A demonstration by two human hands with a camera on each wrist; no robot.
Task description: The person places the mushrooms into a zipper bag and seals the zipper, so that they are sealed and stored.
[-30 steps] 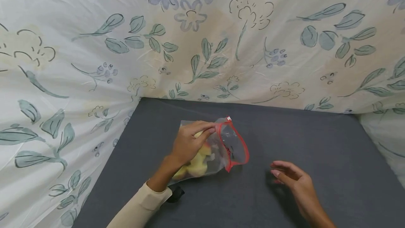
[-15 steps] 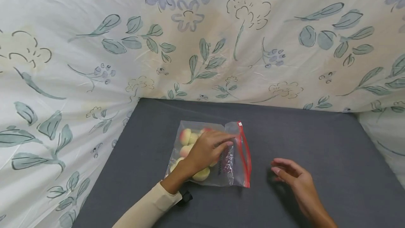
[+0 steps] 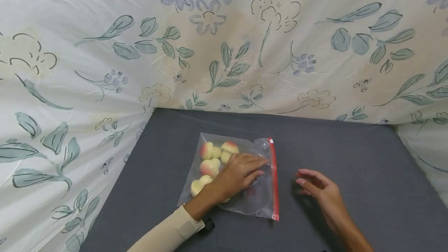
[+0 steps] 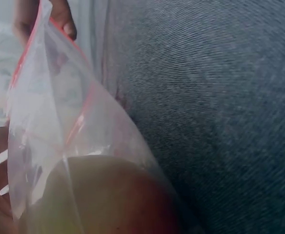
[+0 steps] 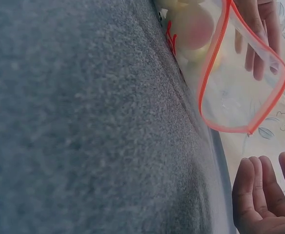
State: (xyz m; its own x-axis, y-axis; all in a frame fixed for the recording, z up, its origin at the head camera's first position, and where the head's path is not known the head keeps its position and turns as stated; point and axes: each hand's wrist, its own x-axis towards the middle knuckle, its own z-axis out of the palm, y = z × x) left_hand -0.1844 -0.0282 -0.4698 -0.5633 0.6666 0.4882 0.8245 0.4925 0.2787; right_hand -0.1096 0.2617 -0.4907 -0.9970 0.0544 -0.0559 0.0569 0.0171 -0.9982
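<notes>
A clear zip bag with a red zip strip lies on the dark surface in the head view. Inside are several yellow-and-pink, mushroom-shaped pieces; one piece looms large through the plastic in the left wrist view. My left hand rests across the bag, its extended fingers reaching almost to the red strip and covering part of the contents. Right of the bag, my right hand hovers with loosely bent fingers and nothing in them. The right wrist view shows the bag's red-edged mouth gaping.
A dark grey cloth-covered surface spreads around the bag. White fabric with a floral print hangs behind it and along the sides. A small black object shows beside my left cuff.
My left hand has gone from pinching the bag near its raised mouth to lying over it, moving right and toward me. The bag has flattened and its contents show more. My right hand has barely shifted.
</notes>
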